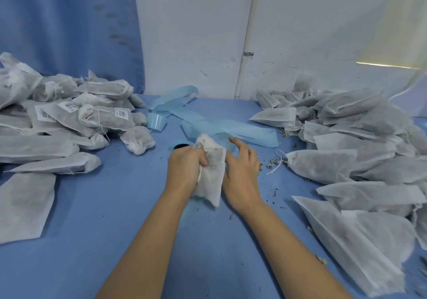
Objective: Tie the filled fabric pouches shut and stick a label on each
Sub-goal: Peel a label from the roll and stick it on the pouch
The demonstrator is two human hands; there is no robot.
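White cloth pouch (212, 171) is in front of me, over the blue worktop (115, 206). My left hand (184, 162) squeezes its neck. My right hand (242, 167) waits beside it, fingers spread, holding nothing. I should keep the neck bunched and knot it snug. Its long side points away from me, mouth end far.

Flat cloth table cover (115, 229) = plain mid-blue. Crumpled white non-woven pouch (211, 178) at centre: white w/ grey-brown fill showing thru. Left pile of fabric pouches (76, 141) & right pile of fabric pouches (358, 137): same white/grey. Rectangular stick-on labels (67, 107): white, black barcode print. Glossy paper backing strips (231, 129): pale blue. Hanging curtain (69, 21): blue. Flat wall panel (196, 33): off-white, dark scuffs. Loose crumbs (269, 166): grey-green.
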